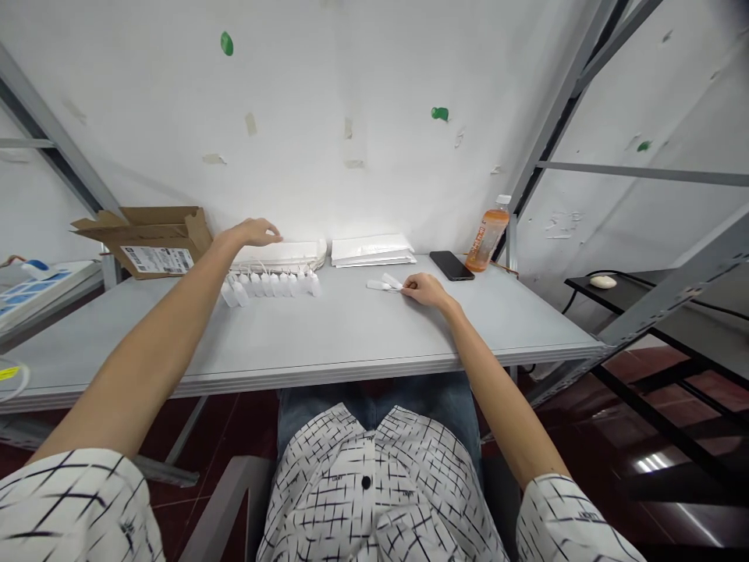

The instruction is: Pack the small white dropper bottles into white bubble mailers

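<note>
My right hand (426, 289) rests on the grey table with its fingers pinched on the thin end of a small white plastic bottle (392, 282). A second small white bottle (378, 286) lies beside it, just left of the fingertips. My left hand (253, 232) is stretched to the back of the table, over a white stack (281, 254). Its thumb and fingers are apart, and nothing shows between them. Below that hand stands a row of several small white bottles (275, 285) with thin tops; a couple at the left end are tilted.
Behind the table (351, 336) is a white wall. An open cardboard box (155, 242) stands at the left back. More flat white packets (373, 250) lie at the middle back. A black phone (452, 265) and an orange drink bottle (488, 234) are at the right, near a metal frame post.
</note>
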A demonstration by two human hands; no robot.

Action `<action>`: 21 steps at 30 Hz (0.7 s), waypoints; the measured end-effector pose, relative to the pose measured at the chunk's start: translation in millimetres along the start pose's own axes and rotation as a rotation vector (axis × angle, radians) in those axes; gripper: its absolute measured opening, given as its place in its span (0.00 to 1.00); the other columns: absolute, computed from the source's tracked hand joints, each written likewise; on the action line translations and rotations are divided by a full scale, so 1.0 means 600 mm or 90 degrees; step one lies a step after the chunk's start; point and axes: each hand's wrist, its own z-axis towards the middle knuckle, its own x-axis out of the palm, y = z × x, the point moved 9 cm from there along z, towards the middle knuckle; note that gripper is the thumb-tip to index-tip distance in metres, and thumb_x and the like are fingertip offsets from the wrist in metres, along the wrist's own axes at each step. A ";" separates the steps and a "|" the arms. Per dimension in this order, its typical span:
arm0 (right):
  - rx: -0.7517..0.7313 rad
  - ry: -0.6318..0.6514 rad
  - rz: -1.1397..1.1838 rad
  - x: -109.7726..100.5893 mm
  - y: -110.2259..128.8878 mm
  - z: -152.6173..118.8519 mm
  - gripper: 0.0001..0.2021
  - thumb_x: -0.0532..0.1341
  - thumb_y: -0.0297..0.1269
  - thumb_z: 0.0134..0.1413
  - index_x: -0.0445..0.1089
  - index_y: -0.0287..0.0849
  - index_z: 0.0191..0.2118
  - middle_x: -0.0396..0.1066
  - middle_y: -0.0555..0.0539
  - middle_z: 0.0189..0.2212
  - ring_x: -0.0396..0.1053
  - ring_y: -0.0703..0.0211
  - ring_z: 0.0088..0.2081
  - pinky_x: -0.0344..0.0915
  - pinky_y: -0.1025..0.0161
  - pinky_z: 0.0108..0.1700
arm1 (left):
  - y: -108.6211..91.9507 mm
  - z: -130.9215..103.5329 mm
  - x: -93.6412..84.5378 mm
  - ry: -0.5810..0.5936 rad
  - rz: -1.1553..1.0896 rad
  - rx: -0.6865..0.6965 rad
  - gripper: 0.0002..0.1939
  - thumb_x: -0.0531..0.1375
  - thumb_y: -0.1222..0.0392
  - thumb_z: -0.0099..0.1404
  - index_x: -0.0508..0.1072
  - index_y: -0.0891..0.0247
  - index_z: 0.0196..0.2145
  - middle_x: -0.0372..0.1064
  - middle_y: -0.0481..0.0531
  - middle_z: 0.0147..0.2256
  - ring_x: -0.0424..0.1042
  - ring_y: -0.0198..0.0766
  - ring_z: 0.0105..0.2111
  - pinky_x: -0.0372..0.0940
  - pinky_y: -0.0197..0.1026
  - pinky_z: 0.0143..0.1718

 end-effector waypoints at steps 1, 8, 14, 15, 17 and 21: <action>0.002 -0.004 0.005 -0.001 0.000 -0.001 0.08 0.63 0.37 0.57 0.78 0.41 0.38 0.79 0.45 0.35 0.71 0.59 0.35 0.57 0.66 0.34 | -0.012 -0.001 -0.008 0.016 -0.008 -0.007 0.26 0.54 0.42 0.65 0.78 0.60 0.51 0.74 0.58 0.52 0.71 0.54 0.53 0.64 0.50 0.54; -0.007 -0.025 0.111 -0.011 0.009 -0.004 0.09 0.61 0.38 0.56 0.76 0.38 0.34 0.75 0.47 0.30 0.67 0.61 0.31 0.57 0.67 0.33 | -0.276 -0.100 -0.103 -0.216 -0.084 0.283 0.22 0.51 0.49 0.70 0.74 0.59 0.54 0.70 0.54 0.56 0.66 0.47 0.56 0.60 0.47 0.56; 0.004 -0.049 0.187 -0.019 0.002 -0.001 0.11 0.61 0.42 0.53 0.74 0.38 0.30 0.72 0.49 0.24 0.66 0.61 0.28 0.59 0.66 0.33 | -0.466 -0.156 0.018 -0.108 -0.072 0.439 0.16 0.55 0.61 0.67 0.76 0.58 0.50 0.74 0.55 0.52 0.71 0.47 0.52 0.66 0.43 0.45; -0.001 -0.054 0.194 -0.020 0.001 -0.001 0.11 0.61 0.42 0.53 0.73 0.38 0.30 0.71 0.50 0.24 0.66 0.61 0.28 0.59 0.66 0.33 | -0.476 -0.151 0.041 -0.097 -0.070 0.431 0.18 0.55 0.64 0.65 0.76 0.58 0.51 0.74 0.56 0.52 0.71 0.47 0.52 0.66 0.43 0.45; -0.010 -0.062 0.198 -0.021 -0.001 -0.001 0.12 0.60 0.43 0.53 0.73 0.39 0.29 0.71 0.50 0.23 0.66 0.61 0.28 0.59 0.66 0.33 | -0.488 -0.139 0.075 -0.096 -0.074 0.433 0.21 0.55 0.65 0.65 0.75 0.57 0.53 0.73 0.57 0.53 0.71 0.48 0.52 0.66 0.45 0.46; 0.010 -0.103 0.169 -0.030 -0.007 -0.003 0.11 0.60 0.42 0.54 0.74 0.40 0.28 0.73 0.48 0.23 0.68 0.59 0.29 0.60 0.65 0.34 | -0.488 -0.121 0.110 -0.123 -0.077 0.409 0.21 0.52 0.66 0.67 0.72 0.58 0.56 0.71 0.58 0.55 0.70 0.48 0.54 0.64 0.48 0.49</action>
